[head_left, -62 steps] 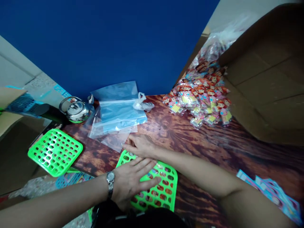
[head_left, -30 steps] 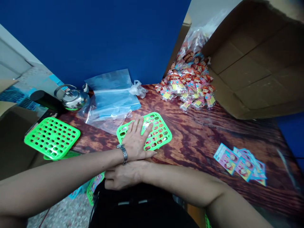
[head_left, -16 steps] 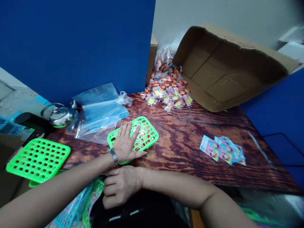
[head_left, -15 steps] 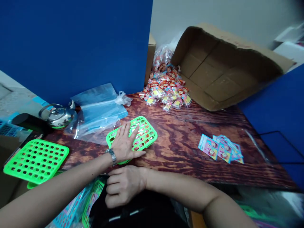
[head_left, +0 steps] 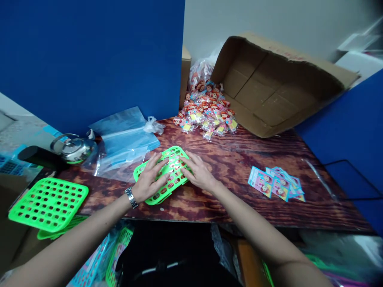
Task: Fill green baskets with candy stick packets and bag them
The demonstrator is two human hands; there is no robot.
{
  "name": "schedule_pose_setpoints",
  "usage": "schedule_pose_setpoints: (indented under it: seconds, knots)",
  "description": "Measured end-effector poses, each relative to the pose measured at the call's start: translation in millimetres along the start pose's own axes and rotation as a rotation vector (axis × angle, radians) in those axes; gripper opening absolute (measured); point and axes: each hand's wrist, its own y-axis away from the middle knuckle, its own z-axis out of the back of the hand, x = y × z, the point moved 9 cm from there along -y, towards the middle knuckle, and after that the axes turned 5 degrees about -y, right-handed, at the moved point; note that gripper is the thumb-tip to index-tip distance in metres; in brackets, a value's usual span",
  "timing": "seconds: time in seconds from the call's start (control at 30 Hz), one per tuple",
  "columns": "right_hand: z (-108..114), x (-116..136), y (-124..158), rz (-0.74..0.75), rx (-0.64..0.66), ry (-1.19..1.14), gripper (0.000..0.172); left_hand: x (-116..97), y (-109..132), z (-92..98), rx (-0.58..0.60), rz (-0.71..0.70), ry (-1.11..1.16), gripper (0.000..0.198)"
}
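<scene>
A bright green plastic grid tray point(head_left: 173, 153), its holes filled with small cartoon-figure packets, lies on the dark wood-grain table point(head_left: 239, 159). My left hand point(head_left: 149, 179) rests flat on the tray's left part, fingers spread. On the tray's right edge sits my right hand point(head_left: 197, 172), fingers also spread. Neither hand grips anything. A metal watch is on my left wrist.
Clear plastic bags point(head_left: 125, 139) lie behind the tray. A heap of cartoon packets point(head_left: 206, 113) spills from an open cardboard box point(head_left: 269, 91). Printed cards point(head_left: 275, 185) lie at right. An empty green grid tray point(head_left: 48, 203) and a metal kettle point(head_left: 73, 147) are at left.
My right hand came up from below the table edge and now rests on the tray's right side. My left hand stayed flat on the tray. The view shifted slightly.
</scene>
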Motion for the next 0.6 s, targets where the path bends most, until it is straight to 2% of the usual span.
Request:
schedule_pose_setpoints:
  seconds: [0.07,0.13,0.23,0.3,0.47,0.6]
  knots:
    - [-5,-2,1,-0.019,0.013,-0.031,0.043,-4,12,10.1,-0.027,-0.036,-0.051,0.045]
    - [-8,-4,2,-0.038,0.029,-0.074,0.048,-7,28,14.4,-0.045,-0.043,-0.181,0.051]
    - [-14,-11,1,-0.075,0.070,-0.139,0.061,-5,52,4.5,-0.014,-0.011,-0.322,0.070]
    - [-20,-16,0,-0.104,0.092,-0.158,0.067,-3,61,-6.0,0.001,-0.002,-0.340,0.073]
    - [-27,-22,0,-0.132,0.099,-0.177,0.068,2,62,-13.8,-0.049,0.008,-0.317,0.072]
    - [-23,-23,-6,-0.116,0.115,-0.176,0.063,-10,62,-11.7,-0.092,0.067,-0.313,0.072]
